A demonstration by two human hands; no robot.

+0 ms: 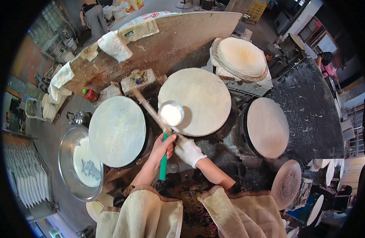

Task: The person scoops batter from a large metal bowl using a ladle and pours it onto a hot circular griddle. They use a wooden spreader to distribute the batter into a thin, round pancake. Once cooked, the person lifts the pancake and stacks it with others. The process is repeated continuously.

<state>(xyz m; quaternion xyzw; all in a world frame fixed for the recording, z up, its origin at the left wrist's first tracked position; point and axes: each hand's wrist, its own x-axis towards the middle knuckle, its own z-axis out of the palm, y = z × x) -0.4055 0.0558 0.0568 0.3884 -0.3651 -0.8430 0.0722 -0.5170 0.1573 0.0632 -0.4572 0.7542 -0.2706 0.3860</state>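
Bare, my left hand [165, 148] is closed around the green handle [163, 166] of a ladle whose round bowl [171, 114] holds white batter or powder, above the near left edge of a large pale round disc [197, 98]. My right hand [188, 150], in a white glove, grips a long wooden stick [149, 110] that crosses near the ladle's neck. Another round pale disc [117, 131] lies to the left on a dark round base. A third [268, 128] is to the right. A metal basin [63, 166] with white batter [84, 163] stands at the left.
A stack of flatbreads [242, 58] lies on a round tray at the back right. Cloths [114, 47] hang over a curved board [182, 41]. A red jar [90, 95] and a metal kettle [79, 118] stand left. A dark tabletop [307, 116] lies right. Two people [94, 19] [329, 64] are farther off.
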